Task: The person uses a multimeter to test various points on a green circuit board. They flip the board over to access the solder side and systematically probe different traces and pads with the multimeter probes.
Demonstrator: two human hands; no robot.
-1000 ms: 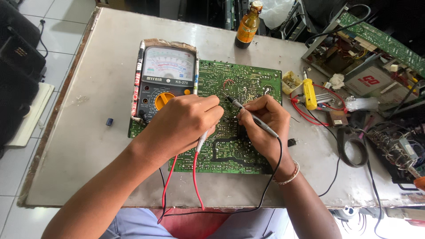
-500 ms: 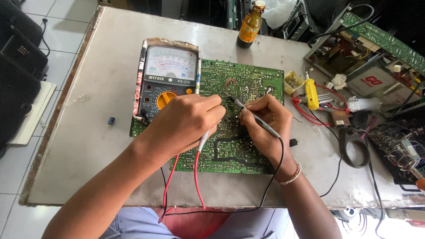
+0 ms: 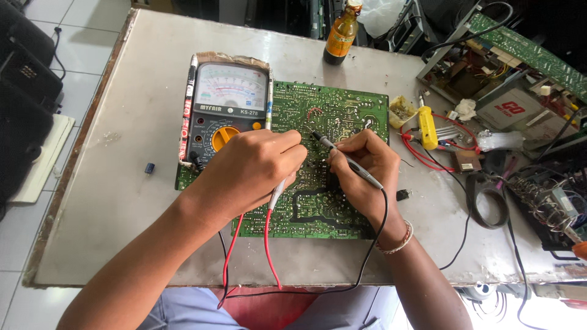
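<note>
right hand [image 3: 361, 174] is closed around a black probe [image 3: 345, 160], its tip set on the green circuit board [image 3: 330, 119] lying on the table [image 3: 122, 110]; a red probe [image 3: 278, 192] is gripped by the left hand [image 3: 254, 168], beside the multimeter [image 3: 226, 110].

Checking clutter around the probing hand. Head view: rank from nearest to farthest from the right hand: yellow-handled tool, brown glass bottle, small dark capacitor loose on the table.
From the right hand, which holds the black probe:
1. Yellow-handled tool: just to its right, past the green circuit board's edge.
2. Brown glass bottle: at the table's far edge, above the board.
3. Small dark capacitor: far left, beyond the left hand and the analog multimeter.
</note>
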